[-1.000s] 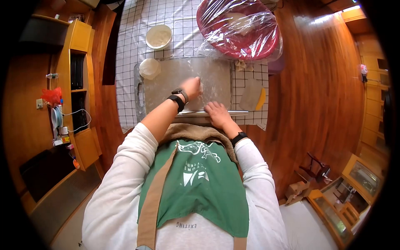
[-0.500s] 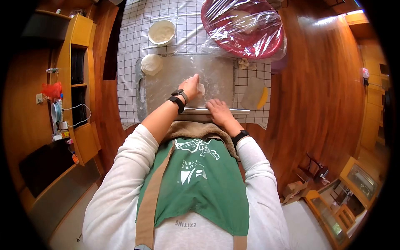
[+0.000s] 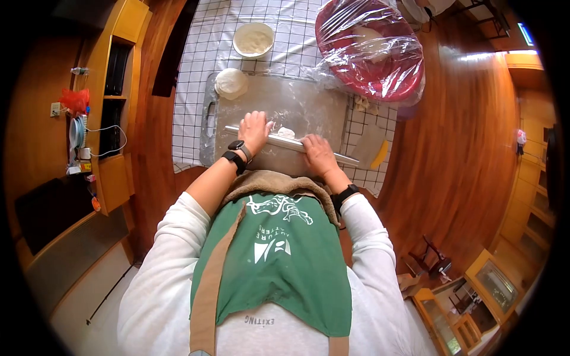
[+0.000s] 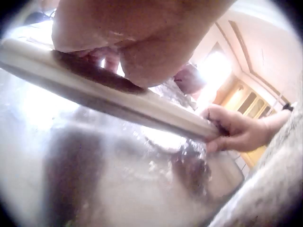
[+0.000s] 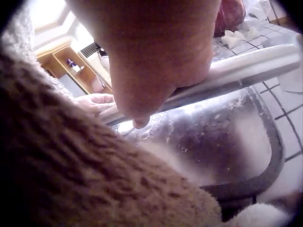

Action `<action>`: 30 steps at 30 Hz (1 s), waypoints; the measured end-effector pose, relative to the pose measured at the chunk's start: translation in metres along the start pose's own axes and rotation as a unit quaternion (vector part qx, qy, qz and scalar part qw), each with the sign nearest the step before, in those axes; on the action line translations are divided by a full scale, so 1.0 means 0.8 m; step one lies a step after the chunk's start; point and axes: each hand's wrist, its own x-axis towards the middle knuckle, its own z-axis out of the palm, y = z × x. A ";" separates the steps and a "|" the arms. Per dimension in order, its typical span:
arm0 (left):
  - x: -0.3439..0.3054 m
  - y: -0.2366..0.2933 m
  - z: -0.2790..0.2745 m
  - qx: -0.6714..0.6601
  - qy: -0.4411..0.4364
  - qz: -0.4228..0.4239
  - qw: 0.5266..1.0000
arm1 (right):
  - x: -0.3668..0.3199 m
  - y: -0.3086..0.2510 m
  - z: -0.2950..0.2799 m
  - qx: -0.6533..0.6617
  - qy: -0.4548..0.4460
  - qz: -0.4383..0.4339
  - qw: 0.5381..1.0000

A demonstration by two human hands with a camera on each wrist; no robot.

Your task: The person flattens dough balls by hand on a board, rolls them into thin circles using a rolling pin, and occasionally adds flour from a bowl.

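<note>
A metallic rolling pin (image 3: pixel 291 143) lies at a slant over the floured board (image 3: pixel 291 98), its left end farther from the body. My left hand (image 3: pixel 255 132) lies over its left part, fingers reaching past to the far side. With thumb on the near side, my right hand (image 3: pixel 320 155) grips the pin right of its middle. A small white dough piece (image 3: pixel 286 132) sits just beyond the pin, between both hands. In the left wrist view, the pin (image 4: pixel 165 109) passes beneath the left palm. The right wrist view shows the pin (image 5: pixel 241 71) extending past the right hand.
A stack of white dough rounds (image 3: pixel 231 83) occupies the board's far left corner. Behind it stands a bowl (image 3: pixel 255 56) of flour. A red basin (image 3: pixel 409 83) under plastic wrap holds dough at the back right. A yellow-edged scraper (image 3: pixel 380 155) lies right of the board.
My left hand has let go of the dough piece and moved left onto the rolling pin. The pin has turned from level to slanted, left end away from the body. The view has shifted.
</note>
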 end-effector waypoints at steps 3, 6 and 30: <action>-0.018 -0.002 0.002 0.046 0.100 -0.003 0.994 | 0.005 0.009 0.007 -0.044 0.019 -0.003 0.999; -0.001 -0.003 0.016 0.056 0.234 0.037 0.970 | 0.029 0.018 0.009 -0.084 0.052 0.060 0.993; 0.021 0.061 -0.011 0.085 -0.086 0.237 0.964 | -0.028 0.003 0.017 -0.067 0.034 -0.059 0.995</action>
